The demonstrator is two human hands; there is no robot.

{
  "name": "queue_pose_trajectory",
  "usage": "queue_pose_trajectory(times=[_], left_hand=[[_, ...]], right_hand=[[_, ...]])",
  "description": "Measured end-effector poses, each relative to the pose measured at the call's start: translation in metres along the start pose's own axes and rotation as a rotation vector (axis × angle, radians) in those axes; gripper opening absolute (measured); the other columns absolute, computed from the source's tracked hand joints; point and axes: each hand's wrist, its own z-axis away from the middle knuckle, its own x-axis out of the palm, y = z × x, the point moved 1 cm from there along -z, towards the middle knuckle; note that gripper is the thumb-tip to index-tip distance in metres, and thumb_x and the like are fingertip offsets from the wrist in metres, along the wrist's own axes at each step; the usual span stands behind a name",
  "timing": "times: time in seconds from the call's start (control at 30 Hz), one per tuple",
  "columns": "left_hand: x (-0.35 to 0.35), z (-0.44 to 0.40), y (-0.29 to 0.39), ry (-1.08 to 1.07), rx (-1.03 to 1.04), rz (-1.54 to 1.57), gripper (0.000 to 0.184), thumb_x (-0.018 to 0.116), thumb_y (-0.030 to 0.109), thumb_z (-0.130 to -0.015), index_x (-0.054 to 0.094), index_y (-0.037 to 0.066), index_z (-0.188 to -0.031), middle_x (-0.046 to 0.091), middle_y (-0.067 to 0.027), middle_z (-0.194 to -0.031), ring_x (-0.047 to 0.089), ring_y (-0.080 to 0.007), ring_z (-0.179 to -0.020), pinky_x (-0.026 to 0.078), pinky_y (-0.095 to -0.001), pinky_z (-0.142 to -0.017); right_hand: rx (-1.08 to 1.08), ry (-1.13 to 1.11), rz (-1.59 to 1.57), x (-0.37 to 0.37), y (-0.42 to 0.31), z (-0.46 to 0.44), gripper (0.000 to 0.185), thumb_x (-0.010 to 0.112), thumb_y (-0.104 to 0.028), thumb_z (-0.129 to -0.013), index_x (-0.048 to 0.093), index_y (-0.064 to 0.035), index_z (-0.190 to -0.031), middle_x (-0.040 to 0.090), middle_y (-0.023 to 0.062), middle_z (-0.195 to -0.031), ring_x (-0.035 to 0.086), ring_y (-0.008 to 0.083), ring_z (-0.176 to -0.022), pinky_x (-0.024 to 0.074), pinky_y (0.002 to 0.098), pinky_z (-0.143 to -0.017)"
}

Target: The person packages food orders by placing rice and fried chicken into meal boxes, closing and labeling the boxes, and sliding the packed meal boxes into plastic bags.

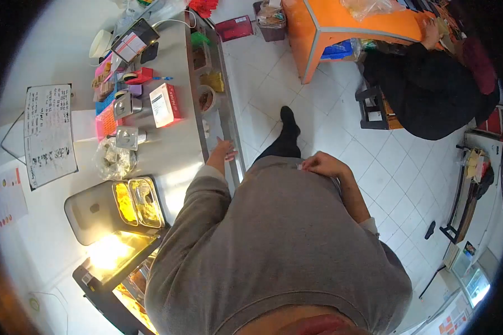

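Note:
My left hand (223,153) hangs beside the front edge of the metal counter (181,111), its fingers apart and nothing seen in them. Below the countertop near it, a white tub (207,99) with brown contents stands on a lower shelf. Over the hem of my grey sweater (296,234), my right hand (325,165) is closed. A small pale bit shows at its fingertips, too small to name. Nearest on the countertop are a red and white box (165,106) and a metal container with two compartments (163,209), holding yellow pieces.
Metal dispensers (127,138), coloured trays (107,120) and a phone (135,40) line the counter's wall side. A lit glass case (114,259) stands lower left. Across the tiled floor (341,128), a person in black (430,89) sits at an orange table (357,25). A dark bin (271,21) stands nearby.

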Motion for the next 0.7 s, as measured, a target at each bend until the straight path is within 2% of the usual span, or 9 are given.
queue_pose_trajectory(times=[0.1, 0.2, 0.27, 0.33, 0.43, 0.53, 0.6, 0.67, 0.7], left_hand=[[0.010, 0.034, 0.009, -0.167, -0.048, -0.282, 0.066, 0.047, 0.063, -0.089, 0.040, 0.020, -0.138, 0.060, -0.0055, -0.121, 0.060, -0.0220, -0.105, 0.044, -0.0442, -0.083], [0.083, 0.137, 0.061, -0.465, 0.461, -0.141, 0.067, 0.049, 0.049, -0.095, 0.030, 0.011, -0.145, 0.055, -0.0111, -0.131, 0.054, -0.0253, -0.115, 0.041, -0.0418, -0.100], [0.118, 0.203, 0.086, -0.829, 0.392, 0.062, 0.057, 0.051, 0.040, -0.097, 0.038, 0.005, -0.139, 0.058, -0.0153, -0.120, 0.058, -0.0245, -0.111, 0.049, -0.0350, -0.089], [0.139, 0.231, 0.106, -0.857, 0.517, 0.125, 0.047, 0.054, 0.036, -0.096, 0.049, 0.001, -0.126, 0.061, -0.0135, -0.111, 0.061, -0.0234, -0.104, 0.051, -0.0343, -0.085], [0.133, 0.196, 0.127, -0.738, 0.518, 0.262, 0.036, 0.056, 0.029, -0.094, 0.055, -0.001, -0.116, 0.062, -0.0115, -0.106, 0.060, -0.0219, -0.103, 0.051, -0.0337, -0.085], [0.099, 0.189, 0.153, -0.713, 0.462, 0.364, 0.032, 0.058, 0.026, -0.093, 0.058, -0.001, -0.110, 0.063, -0.0119, -0.100, 0.062, -0.0202, -0.098, 0.051, -0.0320, -0.081], [0.069, 0.189, 0.167, -0.582, 0.552, 0.279, 0.028, 0.059, 0.024, -0.091, 0.061, 0.000, -0.104, 0.064, -0.0082, -0.095, 0.062, -0.0181, -0.092, 0.049, -0.0301, -0.079], [0.037, 0.139, 0.174, -0.620, 0.571, -0.009, 0.040, 0.060, 0.029, -0.090, 0.057, 0.002, -0.119, 0.065, -0.0086, -0.106, 0.064, -0.0184, -0.092, 0.049, -0.0317, -0.082], [0.016, 0.148, 0.184, -0.472, 0.638, -0.118, 0.045, 0.061, 0.031, -0.089, 0.055, 0.001, -0.123, 0.065, -0.0087, -0.107, 0.064, -0.0203, -0.093, 0.049, -0.0337, -0.084]], right_hand=[[0.068, 0.041, -0.042, 0.001, -0.032, -0.012, 0.015, 0.066, -0.009, -0.080, 0.067, -0.0028, -0.094, 0.067, 0.0062, -0.097, 0.061, 0.0139, -0.081, 0.0492, 0.0295, -0.073], [-0.204, 0.331, -0.176, 0.000, -0.054, -0.039, 0.016, 0.067, -0.012, -0.081, 0.062, -0.0016, -0.092, 0.065, 0.0045, -0.091, 0.059, 0.0139, -0.080, 0.0480, 0.0297, -0.068], [-0.364, 0.594, -0.084, -0.001, -0.068, -0.062, 0.017, 0.067, -0.013, -0.080, 0.062, -0.0011, -0.091, 0.065, 0.0081, -0.085, 0.060, 0.0135, -0.077, 0.0478, 0.0305, -0.067], [-0.363, 0.715, -0.126, -0.007, -0.089, -0.076, 0.020, 0.067, -0.013, -0.078, 0.066, 0.0028, -0.089, 0.067, 0.0145, -0.079, 0.063, 0.0189, -0.073, 0.0490, 0.0334, -0.067], [-0.386, 0.719, 0.064, -0.021, -0.117, -0.096, 0.023, 0.062, -0.010, -0.079, 0.064, 0.0054, -0.095, 0.067, 0.0207, -0.093, 0.066, 0.0287, -0.081, 0.0500, 0.0356, -0.072], [-0.623, 0.730, 0.025, -0.009, -0.133, -0.133, 0.024, 0.061, -0.009, -0.080, 0.064, 0.0035, -0.100, 0.066, 0.0203, -0.097, 0.064, 0.0317, -0.086, 0.0500, 0.0366, -0.076], [-0.743, 0.774, 0.265, 0.000, -0.164, -0.133, 0.023, 0.060, -0.009, -0.082, 0.064, 0.0014, -0.102, 0.065, 0.0193, -0.097, 0.062, 0.0327, -0.089, 0.0496, 0.0386, -0.078], [-0.770, 0.737, 0.355, 0.005, -0.161, -0.172, 0.018, 0.060, -0.009, -0.084, 0.064, 0.0004, -0.099, 0.065, 0.0183, -0.096, 0.063, 0.0332, -0.087, 0.0495, 0.0398, -0.077], [-0.774, 0.714, 0.394, 0.006, -0.160, -0.191, 0.017, 0.059, -0.009, -0.085, 0.064, -0.0001, -0.098, 0.065, 0.0179, -0.095, 0.063, 0.0335, -0.085, 0.0494, 0.0404, -0.077]])
